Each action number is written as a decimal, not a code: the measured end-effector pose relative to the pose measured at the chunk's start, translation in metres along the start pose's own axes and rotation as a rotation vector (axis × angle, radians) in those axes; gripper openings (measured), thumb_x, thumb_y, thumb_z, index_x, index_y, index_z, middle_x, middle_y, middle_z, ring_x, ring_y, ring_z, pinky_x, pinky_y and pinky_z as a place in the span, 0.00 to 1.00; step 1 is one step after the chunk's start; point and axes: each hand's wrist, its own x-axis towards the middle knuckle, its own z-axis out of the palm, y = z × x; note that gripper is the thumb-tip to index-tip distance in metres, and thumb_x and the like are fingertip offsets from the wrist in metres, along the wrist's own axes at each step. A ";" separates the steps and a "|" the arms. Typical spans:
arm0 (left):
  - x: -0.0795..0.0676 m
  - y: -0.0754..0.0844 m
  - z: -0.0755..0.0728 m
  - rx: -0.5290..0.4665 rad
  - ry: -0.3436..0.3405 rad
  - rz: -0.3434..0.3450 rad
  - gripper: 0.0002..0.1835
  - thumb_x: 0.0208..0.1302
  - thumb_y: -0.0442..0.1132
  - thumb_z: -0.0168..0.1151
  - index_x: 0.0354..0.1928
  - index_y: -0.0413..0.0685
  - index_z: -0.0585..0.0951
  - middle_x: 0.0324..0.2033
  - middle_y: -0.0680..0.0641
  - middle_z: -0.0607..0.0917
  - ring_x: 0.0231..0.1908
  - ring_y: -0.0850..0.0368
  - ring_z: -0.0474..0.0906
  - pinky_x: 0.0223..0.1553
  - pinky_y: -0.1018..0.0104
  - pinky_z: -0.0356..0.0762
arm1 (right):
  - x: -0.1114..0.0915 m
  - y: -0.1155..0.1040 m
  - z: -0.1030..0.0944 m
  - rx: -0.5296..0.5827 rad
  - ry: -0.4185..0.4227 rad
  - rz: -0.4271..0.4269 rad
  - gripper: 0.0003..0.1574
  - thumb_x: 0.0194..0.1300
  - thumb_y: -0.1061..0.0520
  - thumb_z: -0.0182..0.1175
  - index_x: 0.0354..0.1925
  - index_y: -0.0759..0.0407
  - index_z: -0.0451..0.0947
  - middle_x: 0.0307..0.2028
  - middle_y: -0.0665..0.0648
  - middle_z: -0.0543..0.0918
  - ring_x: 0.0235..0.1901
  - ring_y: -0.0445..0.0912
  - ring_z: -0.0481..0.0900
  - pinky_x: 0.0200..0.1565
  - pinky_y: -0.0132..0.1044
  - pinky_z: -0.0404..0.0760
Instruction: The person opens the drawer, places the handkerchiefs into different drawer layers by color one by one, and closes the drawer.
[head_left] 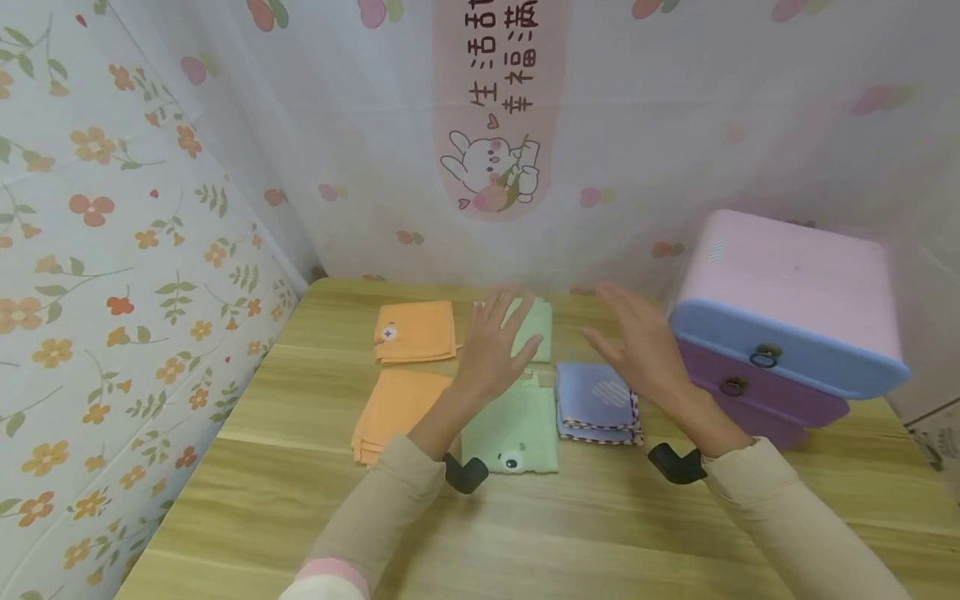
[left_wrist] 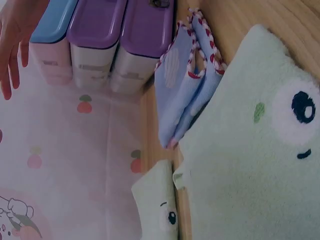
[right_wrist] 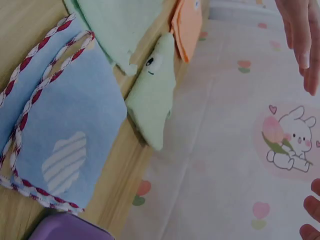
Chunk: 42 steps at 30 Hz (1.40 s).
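Both hands hover over folded towels, fingers spread, holding nothing. My left hand [head_left: 491, 346] is above the green towels and hides part of them. My right hand [head_left: 641, 342] is over the back right corner of a blue folded towel [head_left: 592, 396] with a striped cloud patch and braided red-and-white edging. A larger green towel [head_left: 510, 433] with an embroidered face lies in front of a smaller green one [head_left: 536, 333]. To their left lie a small orange towel [head_left: 416, 329] and a larger orange towel [head_left: 397, 417], partly covered by the left forearm.
A drawer box [head_left: 795, 283] with a pink top, a blue upper front and purple drawers below stands at the right, close beside the right hand. Printed cloth [head_left: 375, 150] hangs behind the wooden table [head_left: 540, 533]; flowered cloth [head_left: 97, 275] hangs at the left. Dark wrist mounts [head_left: 467, 473] jut from both sleeves.
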 end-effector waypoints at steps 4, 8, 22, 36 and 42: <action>-0.001 0.005 0.000 -0.009 0.054 0.065 0.26 0.59 0.47 0.54 0.59 0.46 0.67 0.61 0.45 0.64 0.63 0.50 0.53 0.59 0.47 0.54 | -0.005 0.001 -0.008 0.018 0.043 -0.027 0.36 0.50 0.58 0.65 0.57 0.65 0.65 0.55 0.65 0.70 0.54 0.59 0.65 0.55 0.54 0.61; -0.001 0.011 -0.001 -0.057 0.091 0.104 0.26 0.58 0.45 0.57 0.58 0.45 0.68 0.59 0.45 0.66 0.61 0.52 0.56 0.59 0.51 0.57 | -0.008 0.001 -0.015 0.028 0.096 -0.066 0.36 0.46 0.61 0.67 0.55 0.65 0.67 0.53 0.66 0.71 0.52 0.60 0.67 0.54 0.55 0.63; -0.004 0.035 0.008 -0.212 0.089 0.145 0.26 0.55 0.40 0.59 0.57 0.41 0.69 0.55 0.44 0.70 0.58 0.51 0.63 0.59 0.61 0.60 | -0.030 0.012 -0.044 0.003 0.198 -0.072 0.36 0.41 0.65 0.67 0.53 0.63 0.71 0.49 0.63 0.75 0.48 0.60 0.69 0.46 0.57 0.65; 0.001 0.061 0.017 -0.347 -0.129 0.183 0.30 0.57 0.45 0.58 0.61 0.45 0.64 0.58 0.48 0.67 0.59 0.57 0.60 0.59 0.71 0.56 | -0.051 0.034 -0.079 -0.080 0.276 0.013 0.25 0.49 0.56 0.63 0.47 0.64 0.75 0.48 0.64 0.75 0.47 0.63 0.67 0.48 0.59 0.59; 0.003 0.069 0.020 -0.327 -0.176 0.239 0.31 0.58 0.47 0.57 0.62 0.46 0.63 0.59 0.47 0.66 0.60 0.56 0.59 0.60 0.72 0.53 | -0.057 0.041 -0.092 -0.087 0.319 0.039 0.25 0.53 0.51 0.60 0.46 0.65 0.75 0.47 0.64 0.75 0.46 0.64 0.67 0.49 0.58 0.59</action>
